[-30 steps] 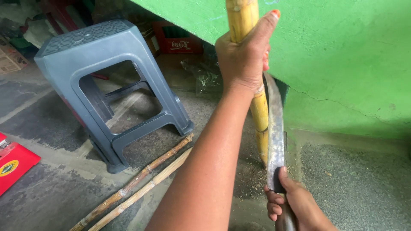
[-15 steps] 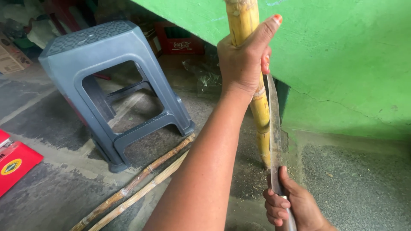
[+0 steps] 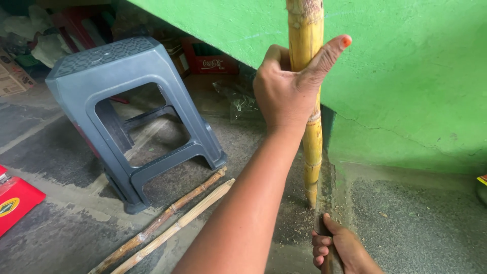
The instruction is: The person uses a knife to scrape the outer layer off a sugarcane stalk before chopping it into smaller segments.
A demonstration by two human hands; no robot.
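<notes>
My left hand [image 3: 285, 89] grips a thick yellow sugarcane stalk [image 3: 309, 116] that stands nearly upright, its lower end on the concrete floor by the green wall [image 3: 406, 66]. Low at the bottom edge, my right hand [image 3: 339, 248] is closed on the wooden handle of a long knife [image 3: 324, 203]. The dark blade points up along the right side of the stalk's bottom end, seen edge-on and hard to make out. Fine scrapings lie on the floor around the stalk's foot.
A grey plastic stool [image 3: 134, 109] stands to the left. Two thinner cane stalks [image 3: 172, 223] lie diagonally on the floor in front of it. A red crate [image 3: 210, 56] sits behind under the green slope, and a red flat object [image 3: 12, 203] at the far left.
The knife has slid down the stalk from just under my left hand to its bottom end, and my right hand has dropped lower. My left hand's grip has shifted slightly on the stalk.
</notes>
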